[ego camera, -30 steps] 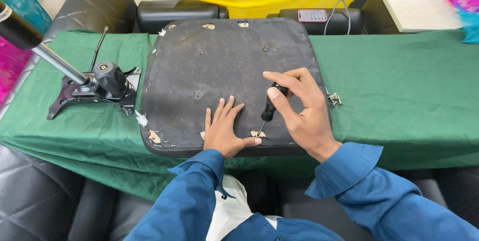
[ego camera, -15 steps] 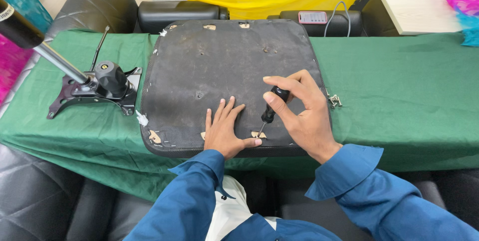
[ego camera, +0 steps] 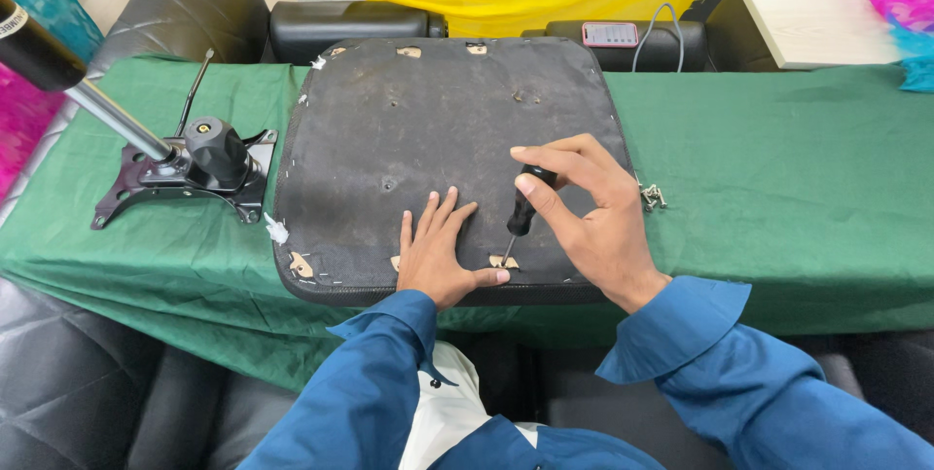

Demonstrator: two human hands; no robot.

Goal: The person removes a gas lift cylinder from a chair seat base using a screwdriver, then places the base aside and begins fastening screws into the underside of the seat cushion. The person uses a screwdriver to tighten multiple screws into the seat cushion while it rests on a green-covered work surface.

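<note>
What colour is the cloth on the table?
Green. The cloth covers the whole table under the black seat base, seen clearly in the head view.

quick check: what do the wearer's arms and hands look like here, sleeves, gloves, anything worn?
Both hands are bare: the left hand and the right hand show no gloves, rings or watch. Both arms wear long blue shirt sleeves with wide, loose cuffs at the wrists. A white garment shows between the sleeves.
</note>
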